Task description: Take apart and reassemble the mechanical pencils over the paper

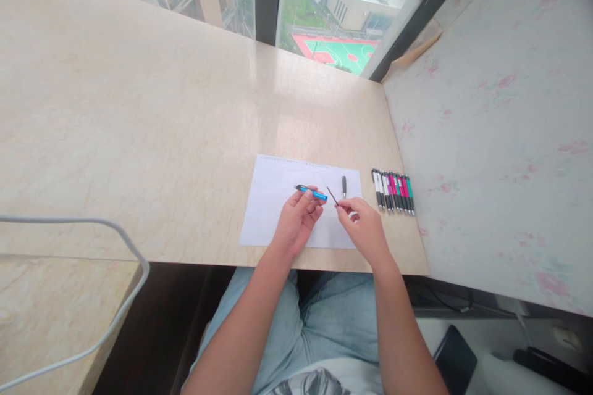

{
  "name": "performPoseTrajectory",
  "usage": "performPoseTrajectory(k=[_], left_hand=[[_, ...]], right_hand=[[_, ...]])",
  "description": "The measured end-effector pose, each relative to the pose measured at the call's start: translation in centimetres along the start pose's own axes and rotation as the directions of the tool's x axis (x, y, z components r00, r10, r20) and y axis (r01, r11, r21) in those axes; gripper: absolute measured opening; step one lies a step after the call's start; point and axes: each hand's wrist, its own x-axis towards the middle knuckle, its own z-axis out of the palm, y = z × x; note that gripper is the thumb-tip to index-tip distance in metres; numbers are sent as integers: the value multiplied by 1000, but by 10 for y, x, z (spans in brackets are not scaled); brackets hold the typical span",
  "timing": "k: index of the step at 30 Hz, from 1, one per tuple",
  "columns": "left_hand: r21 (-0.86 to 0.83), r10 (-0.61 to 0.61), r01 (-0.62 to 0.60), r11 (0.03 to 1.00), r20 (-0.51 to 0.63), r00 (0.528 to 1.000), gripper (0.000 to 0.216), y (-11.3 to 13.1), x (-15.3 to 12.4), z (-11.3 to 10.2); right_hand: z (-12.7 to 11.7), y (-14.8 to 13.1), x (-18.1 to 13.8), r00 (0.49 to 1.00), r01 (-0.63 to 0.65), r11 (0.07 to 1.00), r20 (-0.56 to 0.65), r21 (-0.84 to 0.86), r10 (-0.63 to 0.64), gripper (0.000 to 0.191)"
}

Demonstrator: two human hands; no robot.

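Observation:
My left hand (296, 217) is closed around a blue pen barrel (313, 192), holding it roughly level above a white sheet of paper (273, 197). My right hand (360, 222) pinches a thin dark ink refill (332, 195), whose tip points up and left toward the open end of the barrel. The two parts are a short gap apart. A small dark pen piece (343, 186) lies on the paper just beyond the refill.
A row of several pens (393, 191) with white, pink and green barrels lies right of the paper on the beige marble desk (139, 123). A flower-patterned wall (500, 136) rises on the right. A window is beyond the desk; a white cable (111, 228) runs at left.

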Motion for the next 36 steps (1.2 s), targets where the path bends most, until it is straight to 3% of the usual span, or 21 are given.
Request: performPoseTrajectory(k=[4,14,19,29,36], left_hand=[[1,1,-1,1000,-16,1000,25,0,0,1],[89,16,-15,996,-13,1000,29,-3,1,-1],[178,-30,28,984,10,999,28,-5,-2,0],[81,-32,27,996,61,998,26,-3,-2,-4],[22,-4,2,1000,72,997,25,-1,-5,-2]], right_hand=[[-22,1,-20,1000,-2,982,17,189,-1,21],[-42,-8,-31,993,111,993,-44,-43,-113,20],[-46,-14,-28,992,40,999,-118,-20,-42,21],[-14,-27,-23,975,56,921,-220,384,33,12],[-8,-34,-19,958,122,940,-285,320,-28,11]])
